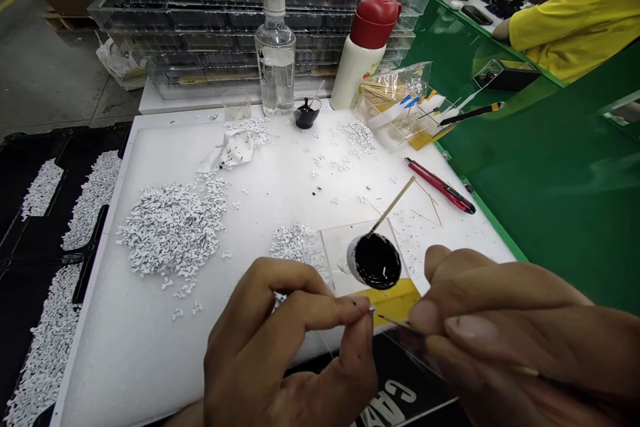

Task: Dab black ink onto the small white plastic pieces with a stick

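My left hand (295,353) pinches a tiny white piece (372,310) with dark marks between thumb and forefinger. My right hand (520,327) grips a thin wooden stick (399,323), its dark tip pointing left, a short gap from the piece. Just beyond both hands, a small cup of black paint (377,263) stands on a clear plate (335,240) with a yellow strip (400,300). Another wooden stick (395,203) leans out of that cup. Partly behind my left hand lies a small heap of white pieces (295,240).
A large pile of white pieces (173,227) covers the table's left side. A red utility knife (440,185) lies at right. Farther back stand a glass bottle (277,67), a red-capped flask (357,63), a dark-filled cup (306,115) and stacked trays (165,33). A yellow-sleeved person (575,13) is beyond the green partition (560,167).
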A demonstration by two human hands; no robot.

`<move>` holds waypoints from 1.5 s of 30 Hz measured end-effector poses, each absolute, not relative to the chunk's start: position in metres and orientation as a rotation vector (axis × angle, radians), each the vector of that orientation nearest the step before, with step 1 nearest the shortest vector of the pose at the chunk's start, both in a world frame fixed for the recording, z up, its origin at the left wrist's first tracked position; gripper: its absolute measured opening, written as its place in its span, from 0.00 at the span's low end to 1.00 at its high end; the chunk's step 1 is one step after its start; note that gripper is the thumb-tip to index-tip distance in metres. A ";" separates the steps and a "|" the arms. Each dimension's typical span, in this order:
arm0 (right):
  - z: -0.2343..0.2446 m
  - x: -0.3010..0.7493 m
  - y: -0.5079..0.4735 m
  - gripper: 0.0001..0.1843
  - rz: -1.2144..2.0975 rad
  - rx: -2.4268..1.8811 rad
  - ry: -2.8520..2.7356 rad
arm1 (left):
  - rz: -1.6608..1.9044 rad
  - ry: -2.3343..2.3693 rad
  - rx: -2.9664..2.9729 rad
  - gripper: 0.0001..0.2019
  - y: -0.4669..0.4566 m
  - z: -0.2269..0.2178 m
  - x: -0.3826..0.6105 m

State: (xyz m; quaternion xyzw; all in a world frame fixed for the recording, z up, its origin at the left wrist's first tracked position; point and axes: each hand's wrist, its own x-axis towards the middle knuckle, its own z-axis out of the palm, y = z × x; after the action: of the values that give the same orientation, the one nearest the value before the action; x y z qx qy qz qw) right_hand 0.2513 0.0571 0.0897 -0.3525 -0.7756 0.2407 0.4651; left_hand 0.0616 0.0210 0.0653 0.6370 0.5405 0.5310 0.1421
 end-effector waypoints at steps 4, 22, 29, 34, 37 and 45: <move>0.086 0.255 0.058 0.08 0.611 -0.971 -1.902 | 1.537 1.559 1.861 0.08 0.021 0.067 0.061; 0.093 0.240 0.070 0.14 0.609 -0.849 -1.840 | 1.520 1.541 1.918 0.09 0.023 0.068 0.059; 0.091 0.246 0.070 0.18 0.624 -0.828 -1.887 | 1.533 1.543 1.900 0.09 0.023 0.068 0.060; 0.097 0.244 0.070 0.22 0.598 -0.760 -1.812 | 1.534 1.558 1.907 0.09 0.021 0.067 0.061; 0.097 0.242 0.065 0.18 0.611 -0.795 -1.769 | 1.557 1.566 1.856 0.09 0.019 0.067 0.062; 0.092 0.243 0.059 0.18 0.649 -0.801 -1.750 | 1.531 1.549 1.881 0.09 0.022 0.066 0.062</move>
State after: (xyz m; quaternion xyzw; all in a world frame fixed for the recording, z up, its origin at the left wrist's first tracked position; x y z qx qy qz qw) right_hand 0.2431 0.0586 0.0922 -0.3349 -0.7322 0.2717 0.5272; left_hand 0.0620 0.0218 0.0665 0.6479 0.5335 0.5274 0.1317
